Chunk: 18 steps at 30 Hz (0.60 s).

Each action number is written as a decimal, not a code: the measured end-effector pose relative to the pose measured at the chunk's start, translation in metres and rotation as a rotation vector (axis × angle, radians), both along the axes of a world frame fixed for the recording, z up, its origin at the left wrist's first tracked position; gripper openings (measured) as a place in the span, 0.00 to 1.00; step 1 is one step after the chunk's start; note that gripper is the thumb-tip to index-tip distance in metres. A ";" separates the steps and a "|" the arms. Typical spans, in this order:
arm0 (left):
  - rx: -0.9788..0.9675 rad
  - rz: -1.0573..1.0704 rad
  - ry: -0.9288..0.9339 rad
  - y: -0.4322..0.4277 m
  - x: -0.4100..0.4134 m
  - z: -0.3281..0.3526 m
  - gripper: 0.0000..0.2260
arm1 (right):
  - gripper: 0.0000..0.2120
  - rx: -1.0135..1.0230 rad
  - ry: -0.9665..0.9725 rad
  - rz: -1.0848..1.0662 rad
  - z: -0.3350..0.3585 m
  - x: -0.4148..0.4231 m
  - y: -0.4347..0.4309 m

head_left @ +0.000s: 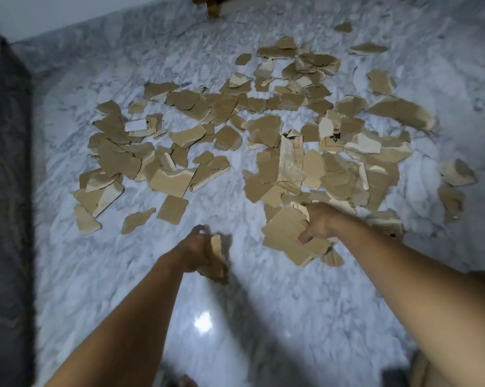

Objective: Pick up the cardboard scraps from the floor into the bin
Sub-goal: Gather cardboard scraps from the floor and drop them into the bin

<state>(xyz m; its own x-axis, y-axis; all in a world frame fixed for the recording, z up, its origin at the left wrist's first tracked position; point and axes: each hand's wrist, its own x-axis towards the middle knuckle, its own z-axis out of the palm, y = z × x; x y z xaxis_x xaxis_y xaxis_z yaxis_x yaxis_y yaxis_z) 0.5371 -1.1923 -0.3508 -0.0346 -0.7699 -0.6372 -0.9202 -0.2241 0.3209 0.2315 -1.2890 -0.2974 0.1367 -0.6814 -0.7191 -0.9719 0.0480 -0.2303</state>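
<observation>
Cardboard scraps (252, 129) lie strewn over the marble floor (235, 317) in a broad patch ahead of both hands. Judged from this spread, clearing is at an early stage, with the bulk still to be gathered. The left hand (196, 250) is curled round a few small pieces (217, 258), on the near side of the patch. The right hand (318, 224) grips a thicker stack (283, 236) at the patch's near edge, thumb across its upper face, with loose scraps just beside it. No bin can be identified with certainty.
</observation>
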 end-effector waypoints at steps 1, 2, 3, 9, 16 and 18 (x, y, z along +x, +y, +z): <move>-0.025 -0.005 -0.001 0.005 -0.004 -0.006 0.29 | 0.44 -0.005 0.024 0.027 -0.005 -0.002 0.008; -0.054 -0.012 -0.012 0.008 -0.008 -0.011 0.31 | 0.46 -0.017 0.036 0.046 -0.012 -0.004 0.016; -0.088 -0.020 -0.036 0.010 -0.010 -0.014 0.32 | 0.47 -0.033 0.040 0.052 -0.019 -0.003 0.025; -0.191 -0.081 -0.204 0.007 -0.012 -0.020 0.29 | 0.41 -0.144 -0.041 -0.037 -0.056 0.000 0.052; -0.146 -0.019 -0.135 0.003 -0.014 -0.019 0.30 | 0.41 -0.161 -0.061 -0.033 -0.059 0.000 0.050; -0.160 -0.013 -0.131 -0.002 -0.014 -0.018 0.28 | 0.40 -0.182 -0.049 -0.032 -0.059 0.002 0.051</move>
<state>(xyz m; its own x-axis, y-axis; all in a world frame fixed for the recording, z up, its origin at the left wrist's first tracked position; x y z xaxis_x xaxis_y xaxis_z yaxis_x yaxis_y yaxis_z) 0.5234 -1.1943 -0.3693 0.0299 -0.8616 -0.5067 -0.9590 -0.1676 0.2285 0.2331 -1.2379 -0.3566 0.1450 -0.8042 -0.5764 -0.9580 0.0316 -0.2851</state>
